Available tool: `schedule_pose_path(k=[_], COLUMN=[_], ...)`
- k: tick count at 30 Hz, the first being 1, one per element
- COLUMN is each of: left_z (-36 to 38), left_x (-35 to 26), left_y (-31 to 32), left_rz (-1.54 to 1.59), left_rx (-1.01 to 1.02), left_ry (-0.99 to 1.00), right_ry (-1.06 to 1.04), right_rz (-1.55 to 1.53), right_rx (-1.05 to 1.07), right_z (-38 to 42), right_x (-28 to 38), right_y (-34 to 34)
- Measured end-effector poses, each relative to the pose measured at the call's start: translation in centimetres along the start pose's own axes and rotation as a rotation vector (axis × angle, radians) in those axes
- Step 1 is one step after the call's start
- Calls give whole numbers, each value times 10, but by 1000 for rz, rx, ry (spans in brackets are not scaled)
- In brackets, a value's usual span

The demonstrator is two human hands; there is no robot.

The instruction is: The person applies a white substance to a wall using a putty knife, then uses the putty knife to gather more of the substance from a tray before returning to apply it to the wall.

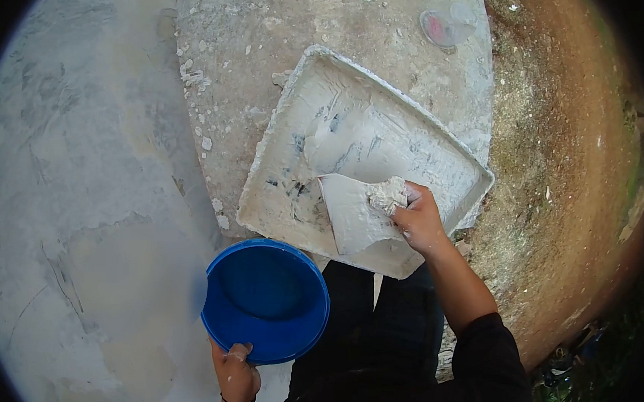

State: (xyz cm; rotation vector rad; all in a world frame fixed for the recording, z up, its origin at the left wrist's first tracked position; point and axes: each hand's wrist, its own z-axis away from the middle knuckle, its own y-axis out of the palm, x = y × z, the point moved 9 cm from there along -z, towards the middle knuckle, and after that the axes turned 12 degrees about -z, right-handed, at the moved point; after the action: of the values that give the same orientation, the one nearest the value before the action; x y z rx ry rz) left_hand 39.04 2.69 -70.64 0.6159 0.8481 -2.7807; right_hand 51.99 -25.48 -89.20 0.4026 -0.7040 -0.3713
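Observation:
My right hand (418,216) is wrapped round the plaster-caked handle of a wide putty knife (358,212). Its broad blade, coated in wet white plaster, lies over the near part of a rectangular tray (259,173). Wet plaster (373,141) is smeared across the tray's floor, with dark patches showing through. Down to the left, my left hand (238,369) grips the near rim of a round blue bucket (268,297), thumb over the edge. The bucket is tipped so that its inside shows, and its far rim is close to the tray's near edge.
The tray rests on a rough concrete slab (234,63) spattered with dried plaster bits. A round lid-like piece (439,29) with a reddish patch lies at the far right of the slab. Smooth grey surface (99,224) spreads to the left; brown dirt ground (552,178) drops away on the right.

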Motion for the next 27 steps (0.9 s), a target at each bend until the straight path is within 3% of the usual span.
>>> schedule_pose_path(k=[10, 27], left_z=[-2, -9], left_x=[-2, 1], left_y=[0, 3], left_rz=[12, -40], left_rx=[-54, 32], left_ry=[-50, -55], right_ry=[-26, 2], right_rz=[-89, -96], right_rx=[-38, -75], right_z=[0, 7], right_x=[1, -19], right_y=[-22, -33])
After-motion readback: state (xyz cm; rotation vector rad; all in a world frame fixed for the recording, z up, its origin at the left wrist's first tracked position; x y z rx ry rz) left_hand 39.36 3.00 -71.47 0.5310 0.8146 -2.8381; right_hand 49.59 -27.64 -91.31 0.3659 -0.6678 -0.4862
